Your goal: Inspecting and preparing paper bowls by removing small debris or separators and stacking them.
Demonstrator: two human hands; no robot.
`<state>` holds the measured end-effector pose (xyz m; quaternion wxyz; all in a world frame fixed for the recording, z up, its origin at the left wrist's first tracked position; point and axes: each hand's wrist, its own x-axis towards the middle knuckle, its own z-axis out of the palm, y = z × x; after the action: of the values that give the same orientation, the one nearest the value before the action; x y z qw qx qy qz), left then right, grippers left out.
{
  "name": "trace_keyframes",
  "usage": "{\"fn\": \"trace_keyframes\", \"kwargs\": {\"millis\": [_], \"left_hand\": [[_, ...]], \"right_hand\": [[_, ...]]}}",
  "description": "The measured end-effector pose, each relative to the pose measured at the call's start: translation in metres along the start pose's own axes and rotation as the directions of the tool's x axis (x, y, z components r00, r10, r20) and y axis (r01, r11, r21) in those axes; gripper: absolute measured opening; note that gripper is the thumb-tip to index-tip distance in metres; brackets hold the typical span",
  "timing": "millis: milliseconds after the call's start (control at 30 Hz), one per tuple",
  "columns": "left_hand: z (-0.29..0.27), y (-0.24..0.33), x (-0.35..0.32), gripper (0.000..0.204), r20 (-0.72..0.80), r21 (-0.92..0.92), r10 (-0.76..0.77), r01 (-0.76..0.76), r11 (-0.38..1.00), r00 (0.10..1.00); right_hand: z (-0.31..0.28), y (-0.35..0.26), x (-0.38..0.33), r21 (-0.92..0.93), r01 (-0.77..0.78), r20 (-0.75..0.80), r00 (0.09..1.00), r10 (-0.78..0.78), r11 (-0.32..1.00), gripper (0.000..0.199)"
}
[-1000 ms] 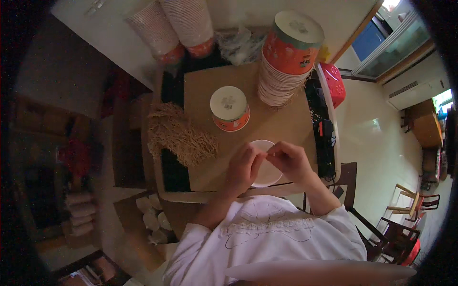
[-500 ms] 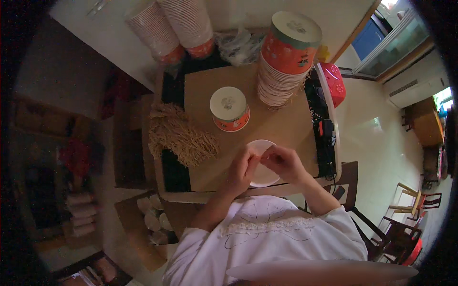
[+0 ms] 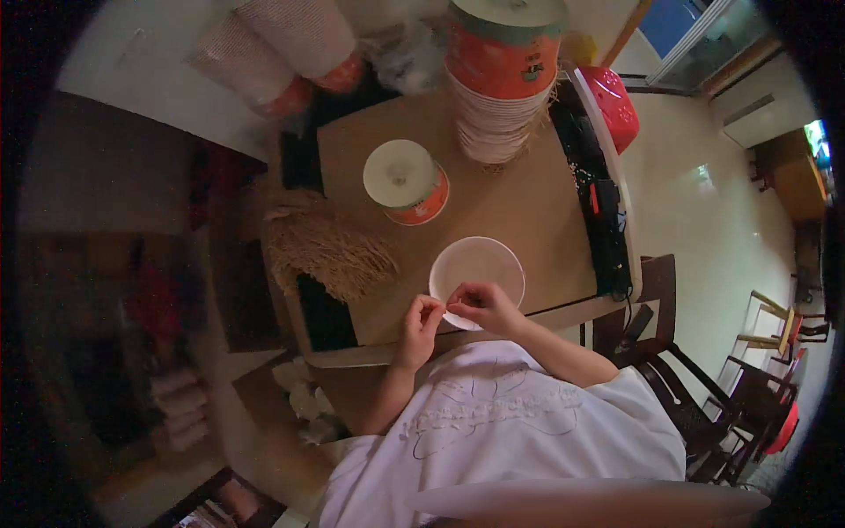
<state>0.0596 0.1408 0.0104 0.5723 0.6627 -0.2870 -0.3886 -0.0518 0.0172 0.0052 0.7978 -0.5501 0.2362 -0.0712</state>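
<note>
A white paper bowl (image 3: 476,266) stands empty on the brown cardboard sheet (image 3: 519,207) that covers the table. My left hand (image 3: 421,319) and my right hand (image 3: 480,304) meet at the bowl's near rim, fingertips pinched together over something too small to make out. A lidded orange bowl (image 3: 406,182) sits further back on the sheet. A pile of tan straw-like strands (image 3: 326,251) lies to the left of my hands.
A tall stack of orange bowls with a lid (image 3: 504,75) stands at the back of the sheet. Two more stacks of cups (image 3: 282,48) lean at the back left. A red basket (image 3: 611,95) and dark wooden chairs (image 3: 678,396) are to the right.
My hands have drawn back from over the bowl's middle to its near rim. The inside of the bowl now shows.
</note>
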Motion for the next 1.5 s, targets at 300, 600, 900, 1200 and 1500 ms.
{"fn": "trace_keyframes", "kwargs": {"millis": [300,600,900,1200,1500], "left_hand": [[-0.003,-0.068,0.0,0.024,-0.157,0.417,-0.233,0.278,0.865,0.96],[0.014,0.032,0.017,0.02,0.195,0.694,0.561,-0.517,0.501,0.805],[0.006,0.036,0.01,0.03,0.136,0.684,0.678,-0.564,0.463,0.722],[-0.001,0.033,0.011,0.033,0.1,0.676,0.712,-0.573,0.463,0.695],[-0.003,0.035,0.011,0.036,0.089,0.677,0.731,-0.579,0.454,0.677]], "right_hand": [[-0.021,-0.017,-0.029,-0.29,0.012,-0.089,0.995,-0.04,0.957,0.003],[-0.036,-0.08,-0.043,-0.82,0.462,0.209,0.792,-0.574,0.339,0.017],[-0.022,-0.041,-0.041,-0.791,0.476,0.168,0.773,-0.612,0.384,0.018],[-0.026,-0.036,-0.045,-0.767,0.523,0.191,0.739,-0.646,0.371,0.018],[-0.026,-0.032,-0.049,-0.768,0.493,0.146,0.757,-0.637,0.41,0.017]]}}
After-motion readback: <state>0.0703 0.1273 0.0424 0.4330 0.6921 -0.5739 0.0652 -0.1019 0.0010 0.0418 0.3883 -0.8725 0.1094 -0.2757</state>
